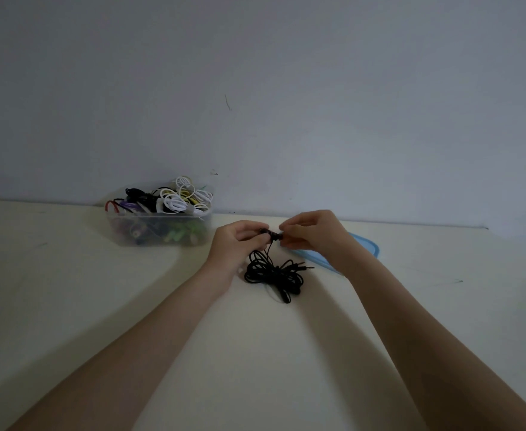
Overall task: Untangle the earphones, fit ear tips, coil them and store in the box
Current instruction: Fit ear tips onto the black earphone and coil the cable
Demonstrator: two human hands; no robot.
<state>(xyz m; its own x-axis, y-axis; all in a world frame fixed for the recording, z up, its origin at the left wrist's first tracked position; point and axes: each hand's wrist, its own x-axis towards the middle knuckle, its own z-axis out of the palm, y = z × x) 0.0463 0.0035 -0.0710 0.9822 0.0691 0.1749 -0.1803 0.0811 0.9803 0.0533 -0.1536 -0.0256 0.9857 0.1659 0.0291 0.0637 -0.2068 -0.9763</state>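
Both forearms reach in from the near edge over the pale table (68, 290) and meet above a pair of black earphones (274, 272). Its cord lies on the table in a loose tangle just below the hands, with the metal plug (306, 268) poking out on the right side.

At the top of the cord, the left hand (239, 241) has its fingers curled around one earbud (269, 234), and the right hand (309, 233) pinches at the earbud's other end with thumb and fingertips. That looks like an ear tip being pressed on, though the piece is too small and dark to be sure.

Several things could go wrong from here. A tip pushed on crooked may seat only halfway and pop off later, or spring out of the pinch and roll away across the table. Lifting the earbud higher would drag the tangle and could tighten its loops, making the untangling harder.

The clear box (159, 231) stands well off to the left by the wall, already heaped with coiled earphones past its rim, so another coil set on top could slide off. Its blue lid (367, 245) lies behind the right wrist.
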